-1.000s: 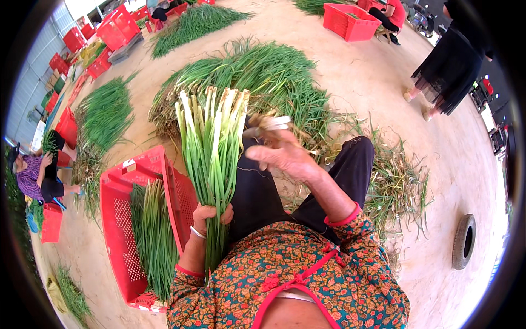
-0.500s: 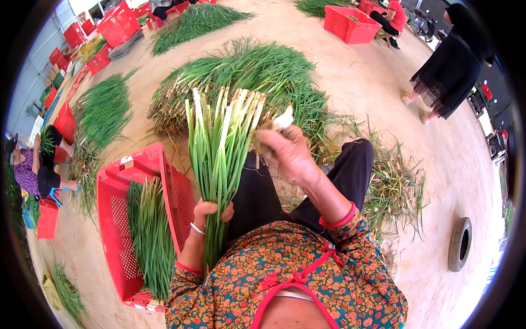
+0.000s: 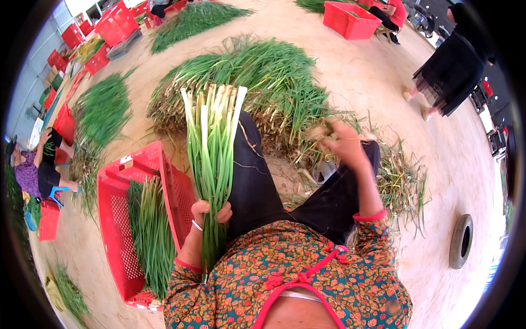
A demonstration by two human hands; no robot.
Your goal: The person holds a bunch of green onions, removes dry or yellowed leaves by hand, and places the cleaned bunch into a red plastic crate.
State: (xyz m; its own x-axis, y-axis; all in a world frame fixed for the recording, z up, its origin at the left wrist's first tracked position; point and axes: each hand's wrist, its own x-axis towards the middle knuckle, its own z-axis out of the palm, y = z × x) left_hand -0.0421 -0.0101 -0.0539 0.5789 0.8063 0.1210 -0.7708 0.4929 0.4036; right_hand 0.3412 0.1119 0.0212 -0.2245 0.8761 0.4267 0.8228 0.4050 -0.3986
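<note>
My left hand [image 3: 212,213] is closed round a thick bunch of garlic chives [image 3: 211,145], gripping it low on the green leaves. The bunch stands upright with its white stem ends on top, roughly level with one another. My right hand [image 3: 349,147] is at the right, above my knee and apart from the bunch. It is blurred by motion, its fingers closed on a wisp of pale brown dry leaf trimmings [image 3: 316,133]. Ahead lies a big heap of untrimmed chives [image 3: 263,71], roots toward me.
At my left stands a red plastic crate [image 3: 113,219] with chives inside. Dry scraps [image 3: 402,189] litter the floor at right, near a tyre [image 3: 461,241]. A person in black [image 3: 452,68] stands far right; another sits at left [image 3: 33,172]. More chive piles [image 3: 103,107] and crates lie around.
My right hand has swung right, away from the stem ends, carrying the dry trimmings toward my right knee. The bunch in my left hand has shifted slightly left.
</note>
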